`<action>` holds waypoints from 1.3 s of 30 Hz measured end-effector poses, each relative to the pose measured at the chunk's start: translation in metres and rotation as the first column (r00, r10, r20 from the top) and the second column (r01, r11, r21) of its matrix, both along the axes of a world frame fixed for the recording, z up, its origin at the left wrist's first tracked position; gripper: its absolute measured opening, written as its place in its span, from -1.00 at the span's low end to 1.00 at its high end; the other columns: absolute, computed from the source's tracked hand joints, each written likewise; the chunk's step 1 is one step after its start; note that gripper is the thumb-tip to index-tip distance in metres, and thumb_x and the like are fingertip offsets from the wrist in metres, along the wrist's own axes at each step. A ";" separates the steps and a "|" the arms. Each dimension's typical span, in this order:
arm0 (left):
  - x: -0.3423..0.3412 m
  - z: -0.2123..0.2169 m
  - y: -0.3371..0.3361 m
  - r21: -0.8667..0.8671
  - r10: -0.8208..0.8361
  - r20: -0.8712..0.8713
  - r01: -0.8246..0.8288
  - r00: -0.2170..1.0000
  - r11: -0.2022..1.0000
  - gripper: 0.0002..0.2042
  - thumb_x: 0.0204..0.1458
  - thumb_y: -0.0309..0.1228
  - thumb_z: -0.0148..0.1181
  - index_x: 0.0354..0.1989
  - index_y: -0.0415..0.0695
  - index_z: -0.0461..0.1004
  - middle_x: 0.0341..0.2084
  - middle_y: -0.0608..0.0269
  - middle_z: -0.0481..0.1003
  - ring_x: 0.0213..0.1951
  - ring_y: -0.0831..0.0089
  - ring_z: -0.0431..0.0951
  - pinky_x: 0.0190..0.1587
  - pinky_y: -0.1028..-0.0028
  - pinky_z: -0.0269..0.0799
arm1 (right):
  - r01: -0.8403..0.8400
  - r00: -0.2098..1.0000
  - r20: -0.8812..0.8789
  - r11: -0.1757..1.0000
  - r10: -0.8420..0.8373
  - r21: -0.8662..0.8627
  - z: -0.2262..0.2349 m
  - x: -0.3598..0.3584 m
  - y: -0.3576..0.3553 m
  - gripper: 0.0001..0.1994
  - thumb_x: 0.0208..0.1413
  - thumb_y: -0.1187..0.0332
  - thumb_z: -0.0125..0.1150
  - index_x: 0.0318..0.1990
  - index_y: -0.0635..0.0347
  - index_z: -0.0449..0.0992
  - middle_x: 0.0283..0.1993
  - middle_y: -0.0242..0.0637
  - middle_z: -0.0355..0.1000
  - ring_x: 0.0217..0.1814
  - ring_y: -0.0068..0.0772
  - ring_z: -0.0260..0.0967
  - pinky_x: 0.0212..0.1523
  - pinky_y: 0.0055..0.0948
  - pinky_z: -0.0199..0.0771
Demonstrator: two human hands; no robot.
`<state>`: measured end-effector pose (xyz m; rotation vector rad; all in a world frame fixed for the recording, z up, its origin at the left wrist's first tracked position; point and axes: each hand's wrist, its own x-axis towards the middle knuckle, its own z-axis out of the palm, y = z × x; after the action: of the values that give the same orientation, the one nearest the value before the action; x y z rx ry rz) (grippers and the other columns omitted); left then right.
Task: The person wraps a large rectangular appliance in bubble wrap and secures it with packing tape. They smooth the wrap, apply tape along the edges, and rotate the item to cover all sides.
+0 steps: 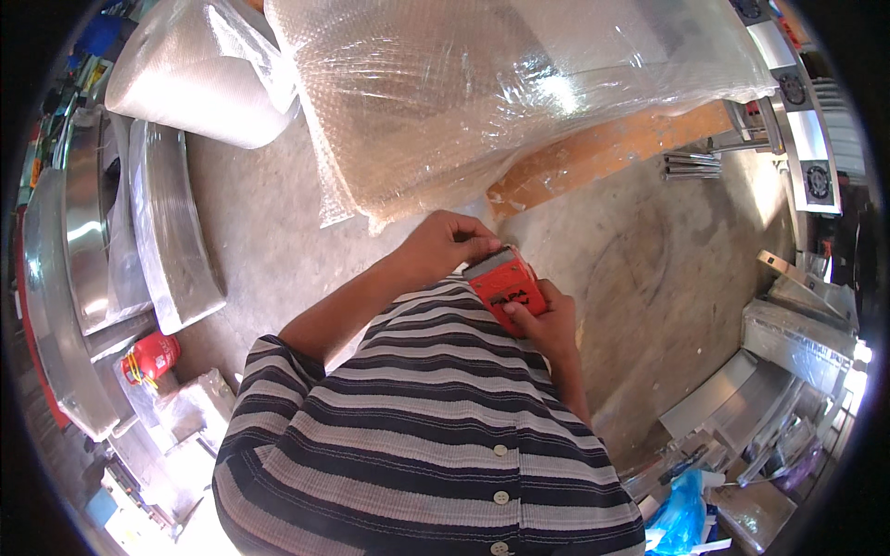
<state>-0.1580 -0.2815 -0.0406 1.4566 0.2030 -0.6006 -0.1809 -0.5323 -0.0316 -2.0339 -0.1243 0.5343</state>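
Observation:
In front of my striped shirt I hold a red, flat-faced, box-like thing [505, 283] with dark printing and a grey band along its upper edge. It is tilted, and its exact kind cannot be made out. My right hand [549, 322] grips its lower right side, thumb lying across the red face. At the top edge, by the grey band, the fingertips of my left hand [451, 243] are pinched together. Whatever they may hold there is too small to see. Just beyond my hands lies a large bundle covered in bubble wrap and clear film [445, 120].
A thick wrapped roll [199, 79] stands at the far left. Film-wrapped metal panels [171, 222] and a red round container [151, 357] lie along the left. An orange-brown board [603, 157] sits beneath the bundle. Metal tubes [691, 165], wrapped boxes [797, 334] and blue plastic [681, 510] are at right.

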 end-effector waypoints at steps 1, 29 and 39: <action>0.004 0.010 0.004 0.133 0.045 0.151 -0.065 0.987 0.989 -0.83 0.22 -0.40 0.28 -0.15 -0.23 0.68 -0.29 0.23 0.67 -0.28 0.51 0.61 -0.14 0.48 0.52 | 0.008 1.000 0.014 1.000 -0.008 0.019 0.006 0.000 0.007 -0.62 -0.01 0.19 0.53 -0.25 0.35 0.58 -0.44 -0.21 0.58 -0.40 -0.56 0.46 -0.32 -0.41 0.49; 0.022 0.016 0.078 0.785 -0.520 0.619 -0.449 0.589 0.426 -0.26 -0.20 -0.44 0.32 0.32 -0.08 0.39 0.37 -0.04 0.30 0.46 0.00 0.20 0.45 -0.04 0.09 | 0.044 0.993 -0.117 0.992 -0.030 0.118 -0.008 0.033 0.064 -0.53 0.25 -0.01 0.33 -0.27 0.36 0.59 -0.45 -0.22 0.57 -0.42 -0.49 0.47 -0.34 -0.38 0.49; -0.013 -0.060 0.016 0.516 -0.375 0.817 -0.846 0.437 0.138 -0.80 -0.10 -0.23 0.51 -0.36 0.09 0.61 0.28 0.25 0.46 0.42 0.18 0.30 0.48 0.07 -0.17 | 0.037 0.988 -0.156 0.994 -0.021 0.105 -0.011 0.018 0.034 -0.56 0.24 0.03 0.35 -0.23 0.36 0.61 -0.42 -0.22 0.56 -0.41 -0.47 0.46 -0.33 -0.38 0.48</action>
<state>-0.1714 -0.2650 -0.1008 2.7462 0.0342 1.0845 -0.1633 -0.4979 -0.0427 -1.8796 -0.0292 0.6511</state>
